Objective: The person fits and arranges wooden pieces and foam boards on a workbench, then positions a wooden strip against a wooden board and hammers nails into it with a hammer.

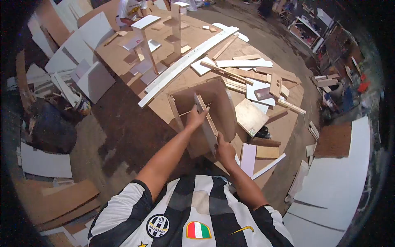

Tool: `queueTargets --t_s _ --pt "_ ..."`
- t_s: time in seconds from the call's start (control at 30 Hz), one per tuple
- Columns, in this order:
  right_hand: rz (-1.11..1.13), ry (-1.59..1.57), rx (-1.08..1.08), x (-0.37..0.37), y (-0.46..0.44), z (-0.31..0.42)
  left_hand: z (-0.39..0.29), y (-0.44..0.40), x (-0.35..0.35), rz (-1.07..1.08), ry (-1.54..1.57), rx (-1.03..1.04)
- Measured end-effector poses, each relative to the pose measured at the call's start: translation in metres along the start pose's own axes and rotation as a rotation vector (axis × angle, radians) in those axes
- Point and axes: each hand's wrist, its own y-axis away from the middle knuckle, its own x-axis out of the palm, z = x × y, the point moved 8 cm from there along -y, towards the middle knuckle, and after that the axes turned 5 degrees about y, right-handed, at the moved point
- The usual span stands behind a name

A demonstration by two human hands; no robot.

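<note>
A narrow wooden panel (208,125) with a pale edge is held on a slant in front of my body. My left hand (197,117) grips it near its upper end, and my right hand (225,149) is closed round its lower end. Behind and beneath the panel, an open wooden box frame (224,103) with brown sides rests at the near edge of the work table. Part of the box's inside is hidden by the panel and my hands.
The brown table (164,103) bears a long white board (187,66), wood strips (230,74) and a square pale board (250,117). Upright T-shaped pieces (146,45) stand at the back left. A co-worker (132,9) is beyond the table. White sheets (329,177) lie at right.
</note>
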Motion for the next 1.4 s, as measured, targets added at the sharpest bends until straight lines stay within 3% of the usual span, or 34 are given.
queueTargets --t_s 0.07,0.2,0.27,0.37,0.6,0.87,0.97,1.1,1.2,1.27,1.4 --pt "-0.015 -0.019 -0.001 0.016 -0.005 -0.006 -0.027 0.005 -0.019 0.113 0.018 0.001" --pt "-0.045 -0.022 0.003 0.021 -0.005 -0.007 -0.041 0.004 -0.022 0.069 0.041 0.242" --pt "-0.043 0.041 0.04 0.01 -0.004 -0.003 -0.055 0.027 -0.005 0.253 -0.31 0.374" --pt "-0.043 0.003 0.04 0.004 -0.002 0.001 -0.058 0.065 0.008 0.277 -0.544 0.445" --pt "-0.077 0.04 0.046 0.011 -0.006 -0.005 -0.045 0.086 0.013 0.307 -0.526 0.401" --pt "-0.07 -0.216 0.043 -0.012 0.016 -0.016 -0.049 0.087 0.008 0.349 -0.682 0.397" --pt "-0.152 -0.336 0.028 0.009 0.04 -0.044 -0.047 0.085 0.011 0.361 -0.61 0.381" --pt "-0.081 -0.42 0.114 0.043 0.057 -0.062 -0.048 0.086 0.01 0.371 -0.598 0.381" --pt "-0.155 -0.409 0.141 0.052 0.054 -0.058 -0.045 0.083 0.01 0.376 -0.595 0.371" --pt "-0.172 -0.409 0.27 0.062 0.048 -0.067 -0.044 0.083 0.009 0.356 -0.58 0.38" --pt "-0.451 -0.283 0.13 0.024 0.062 -0.052 -0.051 0.079 0.0 0.35 -0.55 0.365"
